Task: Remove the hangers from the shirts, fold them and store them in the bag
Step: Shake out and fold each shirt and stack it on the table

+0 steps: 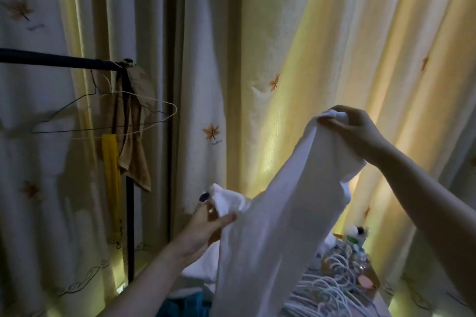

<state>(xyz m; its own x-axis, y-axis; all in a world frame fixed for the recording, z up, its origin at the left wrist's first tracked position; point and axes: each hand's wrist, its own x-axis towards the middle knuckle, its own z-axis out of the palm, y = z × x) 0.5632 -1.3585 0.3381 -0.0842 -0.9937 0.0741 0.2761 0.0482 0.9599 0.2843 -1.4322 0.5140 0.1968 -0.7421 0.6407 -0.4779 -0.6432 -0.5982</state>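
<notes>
A white shirt (273, 213) hangs in the air between my two hands, tilted from lower left to upper right. My left hand (206, 226) pinches its lower corner at the centre bottom. My right hand (353, 131) grips the raised upper corner on the right. No hanger is in this shirt. Two bare wire hangers (103, 118) hang from a dark rail (51, 60) at the left. A pile of white hangers (332, 288) lies at the lower right, below the shirt. More white cloth (198, 265) lies beneath my left hand. No bag can be made out.
Pale curtains with orange leaf prints (211, 131) fill the background. A tan cloth (134, 162) and a yellow strip (110, 175) hang by the rack's dark upright post (130, 226). Bottles (358, 237) stand at the lower right. Something blue (185, 304) lies at the bottom.
</notes>
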